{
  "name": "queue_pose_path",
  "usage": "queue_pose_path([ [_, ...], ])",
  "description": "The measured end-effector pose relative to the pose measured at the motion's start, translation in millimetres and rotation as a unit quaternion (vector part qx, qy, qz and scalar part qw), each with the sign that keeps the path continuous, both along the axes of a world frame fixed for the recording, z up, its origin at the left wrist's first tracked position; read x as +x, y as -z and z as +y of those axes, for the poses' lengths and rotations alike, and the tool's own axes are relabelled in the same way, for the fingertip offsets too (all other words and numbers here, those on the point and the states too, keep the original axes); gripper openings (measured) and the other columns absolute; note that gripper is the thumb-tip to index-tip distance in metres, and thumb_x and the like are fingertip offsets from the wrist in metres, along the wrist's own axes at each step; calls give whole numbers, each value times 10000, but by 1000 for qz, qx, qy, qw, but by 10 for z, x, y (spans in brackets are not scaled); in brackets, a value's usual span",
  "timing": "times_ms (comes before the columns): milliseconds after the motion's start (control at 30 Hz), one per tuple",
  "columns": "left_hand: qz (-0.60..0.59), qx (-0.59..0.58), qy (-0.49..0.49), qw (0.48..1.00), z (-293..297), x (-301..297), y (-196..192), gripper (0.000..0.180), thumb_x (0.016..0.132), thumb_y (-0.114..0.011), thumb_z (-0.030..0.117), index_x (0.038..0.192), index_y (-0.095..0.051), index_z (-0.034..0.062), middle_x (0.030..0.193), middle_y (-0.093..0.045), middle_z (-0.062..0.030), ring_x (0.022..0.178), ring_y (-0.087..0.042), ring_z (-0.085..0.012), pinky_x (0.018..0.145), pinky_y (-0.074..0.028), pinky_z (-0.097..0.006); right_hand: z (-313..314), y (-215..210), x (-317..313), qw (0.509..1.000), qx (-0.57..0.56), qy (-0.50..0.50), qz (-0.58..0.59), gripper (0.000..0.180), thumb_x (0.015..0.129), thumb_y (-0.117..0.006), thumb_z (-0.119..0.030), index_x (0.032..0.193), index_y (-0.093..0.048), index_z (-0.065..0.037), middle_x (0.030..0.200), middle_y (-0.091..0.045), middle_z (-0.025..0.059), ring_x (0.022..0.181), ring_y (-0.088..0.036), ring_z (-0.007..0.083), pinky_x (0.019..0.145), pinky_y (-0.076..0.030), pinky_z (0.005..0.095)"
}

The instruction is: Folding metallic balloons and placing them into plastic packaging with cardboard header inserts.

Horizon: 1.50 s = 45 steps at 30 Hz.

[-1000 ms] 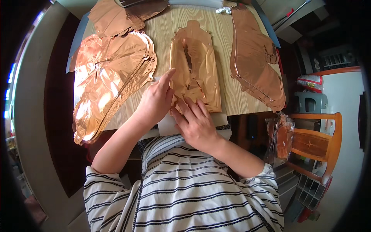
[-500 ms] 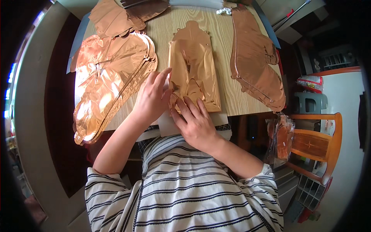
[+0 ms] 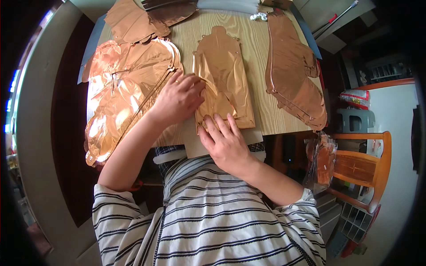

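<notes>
Evidently, the right hand (image 3: 228,148) was laid, fingers spread apart, on the near end of the folded foil balloon (image 3: 222,82), seemingly so that its slippery layers were held flat. The balloon's left edge was touched by the left hand (image 3: 179,99), its fingers bunched together, perhaps for steadying; whether foil was pinched there could not be told. The balloon was set lengthwise mid-counter (image 3: 264,106), probably for easy reach by both hands, with a pale card (image 3: 197,147) showing beneath its near end. A glossy copper-gold skin was seen, puckered by the fingers and smoother toward the tabbed far end. Crumpled foil balloons (image 3: 120,102) were stacked at the left, and duller foil (image 3: 290,66) was laid at the right, presumably within reach. Beyond, small white pieces (image 3: 258,17) were placed.
</notes>
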<state>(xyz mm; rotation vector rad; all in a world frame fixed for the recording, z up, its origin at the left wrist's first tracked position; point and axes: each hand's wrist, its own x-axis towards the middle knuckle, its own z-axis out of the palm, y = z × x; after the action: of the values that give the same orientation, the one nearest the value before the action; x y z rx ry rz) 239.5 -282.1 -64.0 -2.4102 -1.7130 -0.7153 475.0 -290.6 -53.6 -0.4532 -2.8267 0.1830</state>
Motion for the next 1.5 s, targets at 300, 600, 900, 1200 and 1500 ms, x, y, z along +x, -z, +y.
queue_pose_path([
  [300, 40, 31, -4, 999, 140, 73, -102, 416, 877, -733, 192, 1261, -640, 61, 1313, -611, -117, 1309, -537, -307, 1165, -361, -518, -33, 26, 61, 999, -46, 19, 0, 466, 900, -542, -165, 1332, -578, 6, 1412, -507, 242, 1336, -454, 428, 1133, -318, 628],
  [600, 38, -151, -9, 988, -297, 129, -10, 676, 1010, -513, 384, 1562, -341, 34, 1631, -321, -159, 1528, -266, -318, 1239, -162, -510, -72, 93, 90, 999, -44, 29, 6, 491, 937, -563, -231, 1370, -565, -1, 1475, -474, 239, 1400, -411, 433, 1172, -269, 630],
  [900, 53, -174, 41, 982, -298, 47, -135, 880, 976, -481, 628, 1578, -288, 16, 1634, -273, -224, 1529, -237, -372, 1241, -143, -530, -173, 98, 120, 993, -100, 56, -19, 765, 852, -725, -382, 1484, -469, -35, 1588, -348, 232, 1477, -318, 408, 1212, -215, 574],
  [1200, 57, -185, 54, 980, -286, 30, -146, 928, 949, -510, 635, 1587, -256, 11, 1641, -249, -224, 1533, -213, -387, 1247, -139, -525, -172, 186, 201, 988, -136, 69, 27, 862, 884, -688, -416, 1555, -329, -11, 1611, -305, 244, 1512, -260, 405, 1228, -156, 573],
  [1500, 70, -194, 55, 977, -272, 11, -136, 949, 929, -538, 621, 1589, -243, 6, 1646, -241, -222, 1536, -210, -385, 1247, -143, -523, -195, 150, 158, 992, -115, 57, 9, 828, 936, -594, -477, 1536, -348, 37, 1614, -304, 242, 1516, -247, 404, 1226, -130, 600],
])
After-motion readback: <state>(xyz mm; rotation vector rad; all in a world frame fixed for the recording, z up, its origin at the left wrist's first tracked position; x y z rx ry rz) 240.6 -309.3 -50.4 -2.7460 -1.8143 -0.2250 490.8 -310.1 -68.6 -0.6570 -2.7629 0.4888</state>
